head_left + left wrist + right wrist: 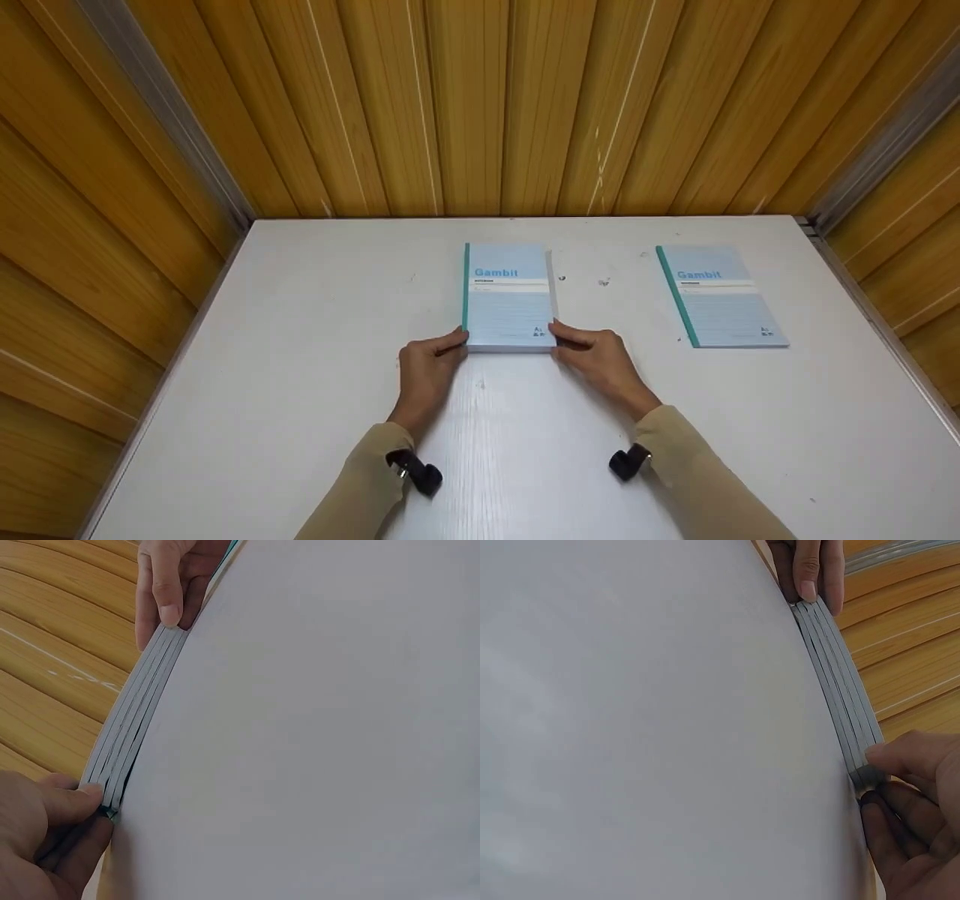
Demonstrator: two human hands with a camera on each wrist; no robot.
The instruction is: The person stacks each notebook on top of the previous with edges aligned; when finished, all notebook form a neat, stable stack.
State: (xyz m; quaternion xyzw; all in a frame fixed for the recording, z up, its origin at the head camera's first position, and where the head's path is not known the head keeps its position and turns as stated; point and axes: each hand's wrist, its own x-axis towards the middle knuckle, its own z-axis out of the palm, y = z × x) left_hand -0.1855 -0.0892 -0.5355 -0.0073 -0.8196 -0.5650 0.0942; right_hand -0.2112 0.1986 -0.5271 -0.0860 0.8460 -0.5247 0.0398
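Note:
A stack of several light blue notebooks [510,311] with green spines lies near the middle of the white table, "Gambit" printed on the top cover. My left hand [431,367] grips its near left corner, thumb at the spine side. At the near right corner my right hand [600,364] holds the same stack between thumb and fingers. The layered page edges of the notebook stack [135,720] show in the left wrist view, running between both hands. The right wrist view shows those layers too, with the right hand [922,810] at the lower end.
Another matching notebook [724,300] lies flat to the right of the stack, slightly slanted. The white table [300,315] backs onto a wood-patterned wall [465,112], with similar panels on both sides. Small dark marks [604,283] dot the tabletop between stack and single notebook.

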